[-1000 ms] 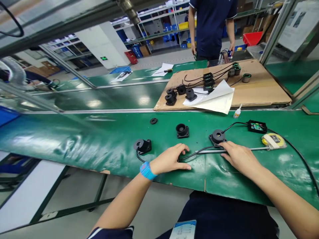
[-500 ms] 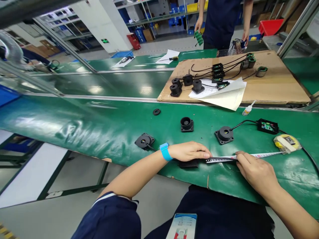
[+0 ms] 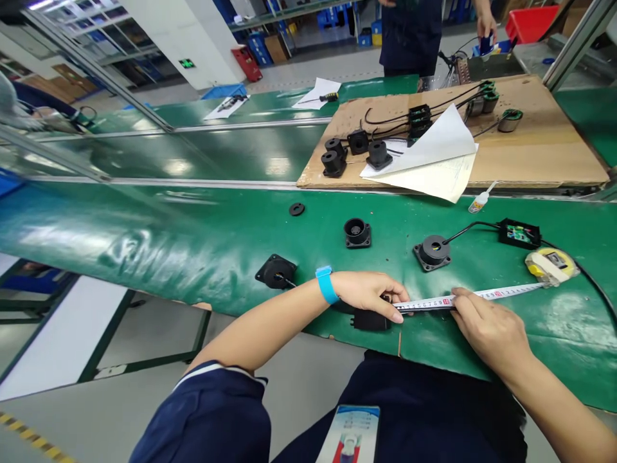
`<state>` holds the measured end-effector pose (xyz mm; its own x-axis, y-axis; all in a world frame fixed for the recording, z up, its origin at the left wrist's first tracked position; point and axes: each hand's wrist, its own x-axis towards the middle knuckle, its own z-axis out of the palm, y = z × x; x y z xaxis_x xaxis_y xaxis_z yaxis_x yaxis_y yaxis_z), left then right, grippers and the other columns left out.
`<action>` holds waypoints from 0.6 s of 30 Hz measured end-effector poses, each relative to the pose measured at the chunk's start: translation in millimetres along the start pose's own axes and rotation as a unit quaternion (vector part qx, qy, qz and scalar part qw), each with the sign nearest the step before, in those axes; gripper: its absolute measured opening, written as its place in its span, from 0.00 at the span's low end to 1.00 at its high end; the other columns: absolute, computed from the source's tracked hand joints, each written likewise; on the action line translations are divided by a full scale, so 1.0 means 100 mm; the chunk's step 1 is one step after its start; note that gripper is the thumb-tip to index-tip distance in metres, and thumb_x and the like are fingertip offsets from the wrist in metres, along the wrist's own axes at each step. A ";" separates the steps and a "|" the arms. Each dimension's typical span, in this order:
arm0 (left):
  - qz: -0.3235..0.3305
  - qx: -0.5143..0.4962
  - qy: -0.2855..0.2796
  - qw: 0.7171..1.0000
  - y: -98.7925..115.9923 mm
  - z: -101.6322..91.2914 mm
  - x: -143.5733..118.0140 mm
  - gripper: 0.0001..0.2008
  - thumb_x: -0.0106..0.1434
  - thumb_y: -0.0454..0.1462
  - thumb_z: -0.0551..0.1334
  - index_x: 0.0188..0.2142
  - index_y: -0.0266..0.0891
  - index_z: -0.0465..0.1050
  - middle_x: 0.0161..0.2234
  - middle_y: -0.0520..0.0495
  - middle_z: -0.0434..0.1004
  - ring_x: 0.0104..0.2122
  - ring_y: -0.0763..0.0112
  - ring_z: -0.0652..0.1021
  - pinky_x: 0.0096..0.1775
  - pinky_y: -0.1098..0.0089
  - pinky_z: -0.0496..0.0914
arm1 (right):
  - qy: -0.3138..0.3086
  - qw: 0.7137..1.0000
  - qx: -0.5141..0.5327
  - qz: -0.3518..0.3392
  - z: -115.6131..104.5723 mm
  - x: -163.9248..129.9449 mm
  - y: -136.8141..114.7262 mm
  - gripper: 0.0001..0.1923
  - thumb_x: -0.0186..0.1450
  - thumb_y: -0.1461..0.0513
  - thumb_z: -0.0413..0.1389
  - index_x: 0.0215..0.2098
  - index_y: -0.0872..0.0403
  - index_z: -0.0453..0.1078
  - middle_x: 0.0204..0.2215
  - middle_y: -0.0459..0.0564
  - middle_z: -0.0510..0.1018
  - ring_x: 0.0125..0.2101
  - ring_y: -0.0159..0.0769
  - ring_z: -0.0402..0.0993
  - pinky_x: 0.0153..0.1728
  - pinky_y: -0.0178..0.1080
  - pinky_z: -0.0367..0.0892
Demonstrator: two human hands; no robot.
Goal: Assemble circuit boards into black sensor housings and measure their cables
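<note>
My left hand (image 3: 373,294), with a blue wristband, is closed with thumb and fingers at the free end of a measuring tape blade (image 3: 421,303). My right hand (image 3: 489,328) pinches the same blade farther along, together with a black cable (image 3: 431,309) that runs along its near edge. The yellow tape measure case (image 3: 551,265) lies to the right, its blade drawn out leftward. A black rectangular housing (image 3: 371,320) sits under my left hand, partly hidden. Beyond my left forearm is a black flanged round part (image 3: 276,271) with a cable.
Farther back on the green bench (image 3: 222,225) lie a black ring (image 3: 297,209), a black socket (image 3: 357,233), a flanged part (image 3: 432,251) wired to an open circuit box (image 3: 519,233), and a small bottle (image 3: 482,197). Behind, a cardboard sheet (image 3: 530,148) carries wired parts and paper. A co-worker (image 3: 412,38) stands opposite.
My left hand has turned, its thumb now nearer me at the tape's end. The blade's scale now shows above the cable, which earlier lay across it. The paper on the cardboard has curled up.
</note>
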<state>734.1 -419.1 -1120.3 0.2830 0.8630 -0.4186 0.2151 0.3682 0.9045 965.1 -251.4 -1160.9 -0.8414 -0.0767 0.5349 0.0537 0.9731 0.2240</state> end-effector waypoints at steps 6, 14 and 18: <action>-0.044 0.035 0.047 0.997 -0.04 0.03 0.01 0.17 0.62 0.47 0.68 0.43 0.35 0.79 0.36 0.46 0.81 0.35 0.69 0.77 0.37 0.72 0.66 | -0.068 0.987 0.132 0.062 -0.09 -0.06 0.24 0.05 0.72 0.61 0.53 0.41 0.54 0.70 0.49 0.49 0.79 0.33 0.31 0.77 0.29 0.35 0.66; -0.087 0.069 0.079 0.991 0.00 0.09 -0.05 0.17 0.64 0.49 0.65 0.36 0.36 0.79 0.30 0.50 0.78 0.29 0.72 0.71 0.31 0.73 0.61 | -0.112 0.992 0.056 0.001 -0.35 -0.14 0.75 0.13 0.70 0.68 0.53 0.49 0.51 0.75 0.43 0.51 0.80 0.37 0.40 0.75 0.38 0.42 0.67; -0.110 0.086 0.074 0.987 0.05 0.12 -0.06 0.17 0.65 0.50 0.63 0.34 0.38 0.77 0.26 0.53 0.71 0.25 0.75 0.64 0.27 0.72 0.56 | -0.031 0.998 -0.043 0.019 -0.18 -0.24 0.43 0.18 0.67 0.75 0.52 0.52 0.62 0.74 0.38 0.56 0.81 0.34 0.40 0.74 0.35 0.42 0.68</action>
<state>744.9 -426.7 -1114.7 0.0738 0.8145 -0.5754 0.4156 0.4994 0.7602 997.4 -212.0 -1149.3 -0.8691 -0.0231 0.4940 0.1311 0.9524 0.2753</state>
